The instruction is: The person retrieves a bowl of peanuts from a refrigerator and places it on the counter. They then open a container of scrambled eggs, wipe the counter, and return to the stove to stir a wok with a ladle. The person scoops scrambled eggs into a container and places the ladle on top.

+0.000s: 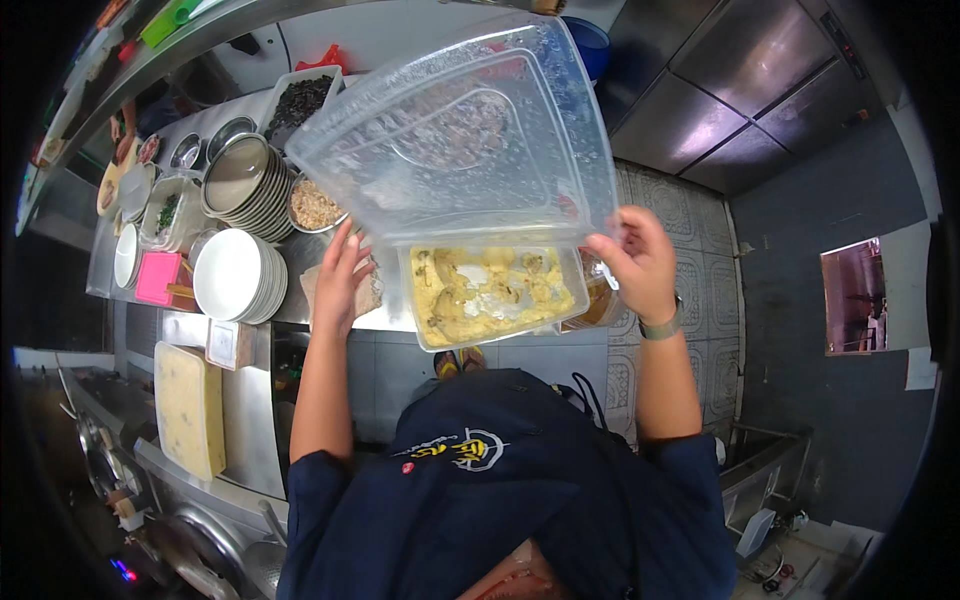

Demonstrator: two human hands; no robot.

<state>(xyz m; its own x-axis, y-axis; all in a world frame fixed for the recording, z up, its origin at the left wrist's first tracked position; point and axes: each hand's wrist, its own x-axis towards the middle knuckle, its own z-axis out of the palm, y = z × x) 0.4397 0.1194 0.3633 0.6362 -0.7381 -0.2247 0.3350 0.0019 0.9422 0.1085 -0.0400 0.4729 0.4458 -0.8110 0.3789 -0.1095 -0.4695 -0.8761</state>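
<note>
A clear plastic container lid (480, 150), wet with droplets, is tilted up between my hands. My right hand (637, 259), with a watch on its wrist, pinches the lid's near right corner. My left hand (346, 277) is at the lid's near left corner with its fingers spread; whether it touches the lid is hard to tell. Just below the lid's near edge stands a clear plastic tub (429, 346) with soft yellow food (450, 307) in it. Through the lid shows a heap of reddish-brown food, blurred. A folded cloth (367, 292) lies beside my left hand.
Stacked white bowls (229, 276), stacked metal-rimmed dishes (236, 176), a bowl of chopped food (313, 206) and a tub of dark food (300, 101) stand left on the steel counter. A container of brown liquid (600, 300) is right of the tub. Another person's hands (124, 131) are far left.
</note>
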